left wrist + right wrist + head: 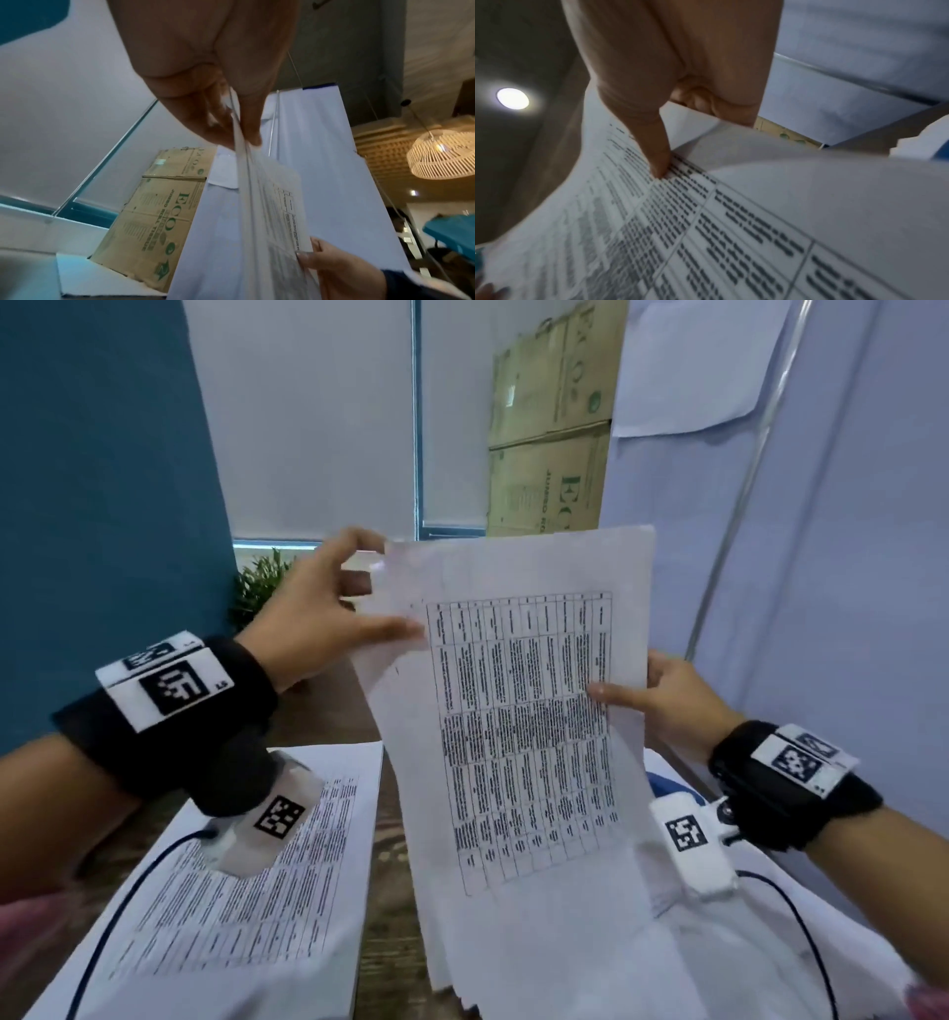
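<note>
A thin stack of printed sheets (518, 742) with a dense table hangs upright in the air between both hands. My left hand (328, 613) pinches its upper left edge, thumb on the front and fingers behind; the left wrist view shows the sheets (246, 172) clamped edge-on between thumb and fingers. My right hand (662, 695) grips the right edge, its thumb (658, 156) pressed on the printed face (706, 223) and the other fingers curled behind. A second printed stack (246, 886) lies flat on the wooden table (395, 855) below my left wrist.
White sheets (744, 963) lie at the lower right of the table. Cardboard boxes (552, 418) stand at the back by a window blind (318, 418). A blue wall (97, 495) rises on the left, a white partition (842, 531) on the right, a small plant (262, 588) behind.
</note>
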Tool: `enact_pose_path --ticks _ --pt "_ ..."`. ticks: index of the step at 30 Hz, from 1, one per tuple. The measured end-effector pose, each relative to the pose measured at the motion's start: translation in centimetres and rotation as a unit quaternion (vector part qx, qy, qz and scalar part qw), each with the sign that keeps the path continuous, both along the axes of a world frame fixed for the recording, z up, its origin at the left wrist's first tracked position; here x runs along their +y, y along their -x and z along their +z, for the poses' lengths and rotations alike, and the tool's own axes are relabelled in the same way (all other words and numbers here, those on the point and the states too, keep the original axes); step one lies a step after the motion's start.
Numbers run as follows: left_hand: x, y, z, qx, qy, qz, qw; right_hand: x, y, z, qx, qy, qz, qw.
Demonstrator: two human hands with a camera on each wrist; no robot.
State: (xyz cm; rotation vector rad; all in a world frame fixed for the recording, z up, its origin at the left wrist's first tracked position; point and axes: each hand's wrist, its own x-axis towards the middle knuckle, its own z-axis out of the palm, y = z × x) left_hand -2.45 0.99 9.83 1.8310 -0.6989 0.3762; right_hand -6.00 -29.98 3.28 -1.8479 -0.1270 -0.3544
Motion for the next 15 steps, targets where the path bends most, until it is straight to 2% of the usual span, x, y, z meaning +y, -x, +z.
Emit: enact_pose_path --ticks 3,5,7,9,11,15 --pt "-0.4 0.3 -0.3 0.037 0.13 -0.007 0.991 0.6 0.5 1.4 -0.081 -0.059 -0.028 0.995" --pt "-0.9 0.4 -1.0 0.096 0.151 -0.04 0.983 1.3 1.0 2.8 -0.127 -0.093 -0.046 0.986" --pt "-1.4 0.3 -1.8 0.105 0.108 -0.055 0.987 1.8 1.2 4.0 -0.159 -0.123 -0.046 0.978" --pt "-1.8 0.5 -2.3 0.048 0.049 -0.057 0.996 2.5 1.3 4.8 -0.166 -0.119 -0.04 0.978" --pt "-2.1 0.6 -2.6 -0.005 0.031 -0.057 0.998 3.1 1.3 4.7 -0.163 -0.121 -0.034 0.979" --pt "-2.1 0.8 -4.8 0.004 0.008 -0.066 0.998 3.9 0.9 2.7 -0.155 -0.1 -0.063 0.981"
